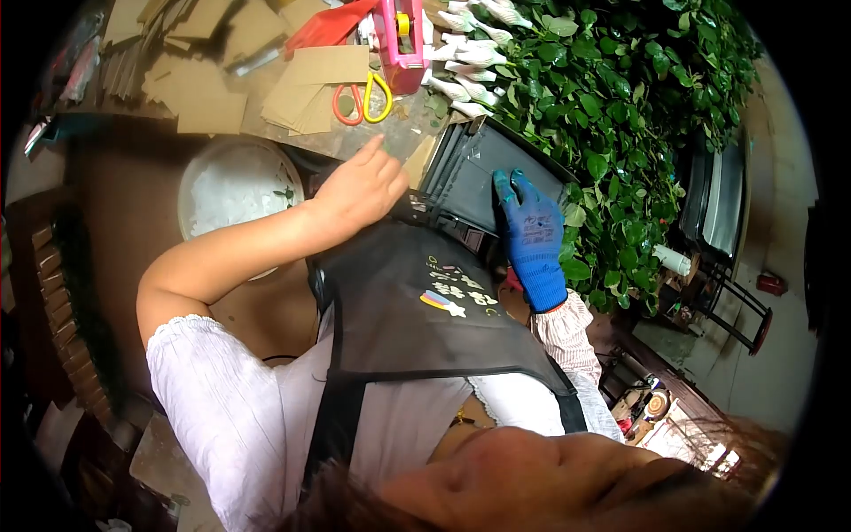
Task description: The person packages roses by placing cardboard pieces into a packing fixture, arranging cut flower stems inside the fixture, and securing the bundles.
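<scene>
My bare left hand (362, 184) is over the near edge of the worktable, its fingers loosely bent and apart, with nothing visible in it. Just beyond its fingertips lie scissors (363, 99) with one red and one yellow handle loop. On my right hand (532, 222) is a blue knit glove with green fingertips. It lies with fingers extended on a dark grey tray-like panel (474, 173) in front of my apron (417, 310). Close beside the glove are leafy green stems (612, 115), with white-wrapped flower heads (474, 71) at their left end.
A pink tape dispenser (403, 44) stands behind the scissors. Cardboard pieces (213, 75) cover the left of the table, near a red sheet (330, 27). Below the table edge stands a round white bucket (188, 191). A dark-framed cart (740, 310) is on the right.
</scene>
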Available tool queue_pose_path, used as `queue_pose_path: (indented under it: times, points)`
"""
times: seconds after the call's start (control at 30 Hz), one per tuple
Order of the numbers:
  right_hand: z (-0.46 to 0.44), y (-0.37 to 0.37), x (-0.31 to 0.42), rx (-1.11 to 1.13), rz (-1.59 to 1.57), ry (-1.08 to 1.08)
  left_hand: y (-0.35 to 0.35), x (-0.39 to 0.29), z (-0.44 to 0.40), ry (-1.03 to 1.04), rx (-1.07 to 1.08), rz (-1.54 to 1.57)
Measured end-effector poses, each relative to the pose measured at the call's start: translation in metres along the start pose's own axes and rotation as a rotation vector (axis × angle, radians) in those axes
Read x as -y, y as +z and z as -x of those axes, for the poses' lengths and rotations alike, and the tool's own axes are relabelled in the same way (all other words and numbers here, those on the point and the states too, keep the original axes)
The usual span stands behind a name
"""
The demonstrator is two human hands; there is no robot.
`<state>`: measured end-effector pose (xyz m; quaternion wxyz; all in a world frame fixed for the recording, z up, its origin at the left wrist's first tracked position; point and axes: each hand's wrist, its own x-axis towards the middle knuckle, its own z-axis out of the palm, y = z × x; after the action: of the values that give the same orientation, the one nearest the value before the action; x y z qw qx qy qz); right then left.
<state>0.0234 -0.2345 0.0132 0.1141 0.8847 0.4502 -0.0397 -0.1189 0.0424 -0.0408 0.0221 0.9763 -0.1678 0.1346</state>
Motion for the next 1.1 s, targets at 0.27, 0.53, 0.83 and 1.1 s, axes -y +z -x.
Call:
queue_pose_path:
  times: [0.27, 0.53, 0.83, 1.1]
  points:
    - [0.0, 0.002, 0.002, -0.039, 0.018, 0.001, 0.018, 0.029, -0.026, 0.032, 0.247, 0.282]
    - [0.003, 0.004, 0.003, -0.099, 0.001, 0.007, 0.048, 0.083, -0.041, 0.267, -0.152, 0.117]
    - [0.002, 0.0, 0.004, -0.059, -0.023, 0.021, 0.089, 0.08, -0.095, -0.01, -0.243, 0.079]
    - [0.006, -0.012, -0.003, -0.189, -0.315, 0.0, 0.087, 0.071, -0.076, -0.149, -0.069, 0.048]
